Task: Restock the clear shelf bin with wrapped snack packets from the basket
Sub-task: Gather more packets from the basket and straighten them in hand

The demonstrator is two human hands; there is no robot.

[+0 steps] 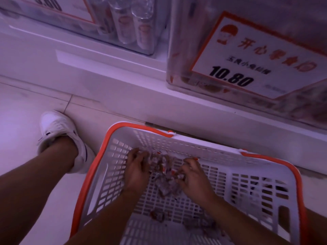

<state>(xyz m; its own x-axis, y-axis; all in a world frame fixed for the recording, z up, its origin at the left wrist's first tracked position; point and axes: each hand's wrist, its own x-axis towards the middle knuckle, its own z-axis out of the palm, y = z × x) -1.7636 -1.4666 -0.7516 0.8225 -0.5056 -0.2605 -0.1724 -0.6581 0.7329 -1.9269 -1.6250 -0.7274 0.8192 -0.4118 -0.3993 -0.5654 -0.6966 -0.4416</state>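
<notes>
Below, line by line, is what we see from the head view, with every place given relative to the basket.

Basket (113,174): white slatted plastic with an orange rim, standing on the floor; we look straight down into it.

Snack packets (163,167): a loose heap of small wrapped pieces lies on the basket's bottom, toward its far side, between our two hands; we cannot read the wrappers through the blur.

Stray packets (198,224): a few more lie on the basket's bottom nearer to us, apart from the heap.

Left hand (137,169): down inside the basket at the left edge of the heap, fingers curled in around some of the packets.

Right hand (192,175): inside the basket at the right edge of the heap, fingers likewise curled and gathering packets; how many either hand holds we cannot tell.

Clear shelf bin (178,50): on the shelf above and beyond the basket's far right corner; through its clear wall we make out reddish-brown wrapped pieces low inside.

Price card (256,59): fixed on the front of the bin, white with an orange border, reading 10.80.

Shelf (123,89): a white ledge running beyond the basket's far rim.

Second bin (134,23): on the shelf beyond and left of the basket, holding clear tubes.

Shoe (56,128): a white sneaker on the floor just left of the basket.
</notes>
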